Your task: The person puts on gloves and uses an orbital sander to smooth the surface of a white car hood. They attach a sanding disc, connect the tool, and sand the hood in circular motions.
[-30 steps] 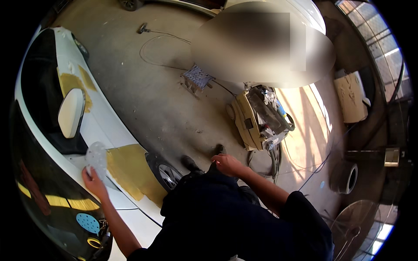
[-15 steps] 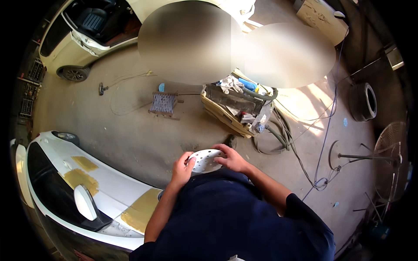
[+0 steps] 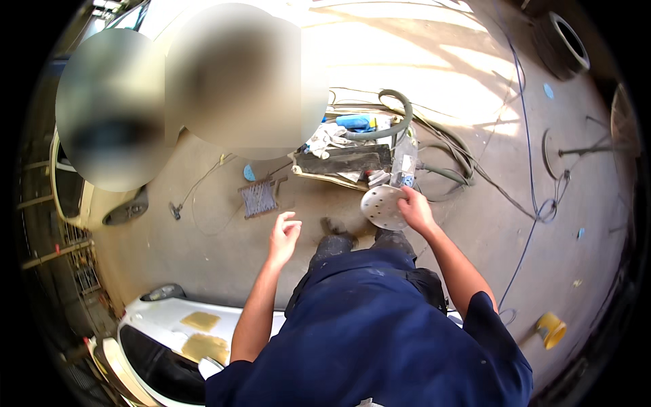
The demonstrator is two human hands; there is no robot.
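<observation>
My right hand pinches a round white sanding disc with several holes by its right edge. The disc hangs flat side up in front of my legs, just before the near side of a cart. My left hand is apart from it, empty, with fingers loosely bent and spread. Near that hand, on the floor, lies a flat frame wound with grey cord. The cart carries white gloves, a blue roll-like item and a grey hose.
A white car with tan filler patches stands at lower left. Blue cable and dark hoses run over the floor at right. A tyre, a fan stand and a yellow bucket are there too. Blurred patches cover the upper left.
My left hand has let go of the sanding disc and moved away from it. My right hand has carried the disc rightward and forward toward the cart. The view has turned right.
</observation>
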